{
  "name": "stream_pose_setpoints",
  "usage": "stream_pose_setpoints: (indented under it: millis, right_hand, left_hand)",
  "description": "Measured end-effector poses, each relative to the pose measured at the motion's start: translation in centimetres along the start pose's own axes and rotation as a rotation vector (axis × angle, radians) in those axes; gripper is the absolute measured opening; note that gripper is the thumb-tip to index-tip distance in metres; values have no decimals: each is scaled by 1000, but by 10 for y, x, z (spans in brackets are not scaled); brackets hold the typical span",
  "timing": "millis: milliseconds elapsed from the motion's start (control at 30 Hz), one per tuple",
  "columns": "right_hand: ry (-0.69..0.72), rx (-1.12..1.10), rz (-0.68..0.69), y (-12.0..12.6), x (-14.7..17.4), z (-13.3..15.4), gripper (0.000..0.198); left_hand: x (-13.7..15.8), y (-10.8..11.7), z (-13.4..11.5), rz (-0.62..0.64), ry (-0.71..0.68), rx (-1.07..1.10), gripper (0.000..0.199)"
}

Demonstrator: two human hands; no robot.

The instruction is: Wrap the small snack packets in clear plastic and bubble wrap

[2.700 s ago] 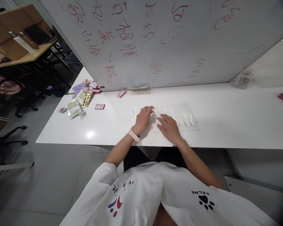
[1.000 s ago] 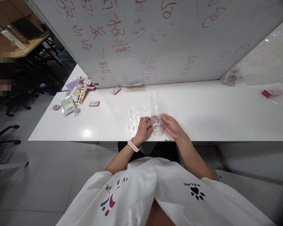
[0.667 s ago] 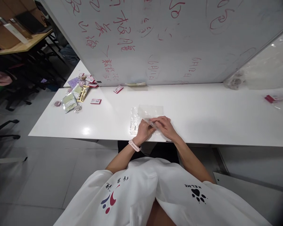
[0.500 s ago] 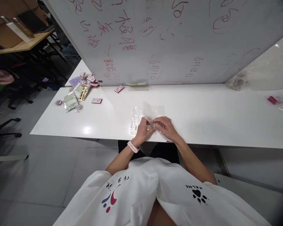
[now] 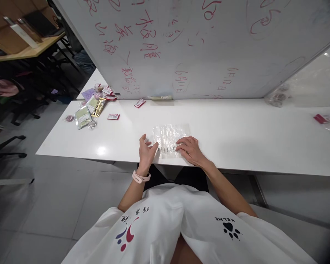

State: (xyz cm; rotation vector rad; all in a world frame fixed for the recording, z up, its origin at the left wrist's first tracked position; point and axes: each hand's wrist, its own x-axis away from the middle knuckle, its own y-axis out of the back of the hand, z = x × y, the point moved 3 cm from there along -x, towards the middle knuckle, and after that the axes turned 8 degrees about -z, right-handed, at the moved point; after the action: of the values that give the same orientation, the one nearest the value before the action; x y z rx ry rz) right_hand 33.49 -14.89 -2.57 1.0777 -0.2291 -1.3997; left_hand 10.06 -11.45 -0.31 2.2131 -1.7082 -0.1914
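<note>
A clear plastic bag (image 5: 167, 135) lies flat on the white table near its front edge, with small dark marks in a row across its lower part. At the bag's left edge is my left hand (image 5: 146, 152), its thumb and fingers apart and nothing visible between them. My right hand (image 5: 191, 151) rests on the right side of the bag, fingers spread over the plastic. Whether the bag has anything inside is hard to make out.
Beyond the bag a whiteboard (image 5: 198, 55) with red writing stands on the table (image 5: 236, 135). Small red-and-white boxes (image 5: 113, 116) lie to the left, near a pile of green packets (image 5: 83, 116). At the far right, a red box (image 5: 321, 118) sits under clear plastic.
The raised, folded part of the plastic bag now lies flat. My left hand has let go and moved left to the bag's edge. My right hand has stayed nearly in place.
</note>
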Motion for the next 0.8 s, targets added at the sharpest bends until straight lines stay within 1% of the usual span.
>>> stream_pose_setpoints:
  millis: [100, 167, 233, 267, 333, 367, 400, 467, 500, 633, 700, 800]
  right_hand:
    - [-12, 3, 8, 0, 0, 0, 25]
    - [-24, 1, 12, -1, 0, -1, 24]
    - [-27, -9, 9, -1, 0, -1, 24]
    - [-28, -17, 5, -1, 0, -1, 24]
    - [-37, -49, -3, -1, -1, -1, 22]
    - [-47, -73, -6, -1, -1, -1, 20]
    - [-62, -102, -9, -1, -2, -1, 19]
    - [-102, -161, -20, 1, -2, -1, 19]
    - [-128, -187, -31, 2, -2, -1, 19]
    - [-264, -266, -87, 5, -1, -4, 15]
    - [-324, -278, -118, 6, 1, -6, 19]
    - [-400, -292, -149, 9, 3, -7, 32]
  left_hand:
    - [2, 0, -7, 126, 116, 34, 82]
    - [2, -4, -9, 200, 217, 60, 85]
    - [1, -12, -9, 285, 291, 63, 76]
    - [0, -17, -10, 330, 306, 63, 67]
    - [-2, -28, -14, 382, 279, 73, 40]
    - [-2, -34, -17, 396, 241, 92, 30]
    - [-2, -39, -21, 406, 197, 124, 26]
    - [1, -52, -29, 428, 126, 219, 28]
    - [4, -60, -33, 445, 113, 276, 29]
    - [20, -87, -37, 513, 176, 438, 26]
    - [25, -95, -37, 530, 189, 479, 26]
    - [29, -97, -36, 573, 155, 522, 33]
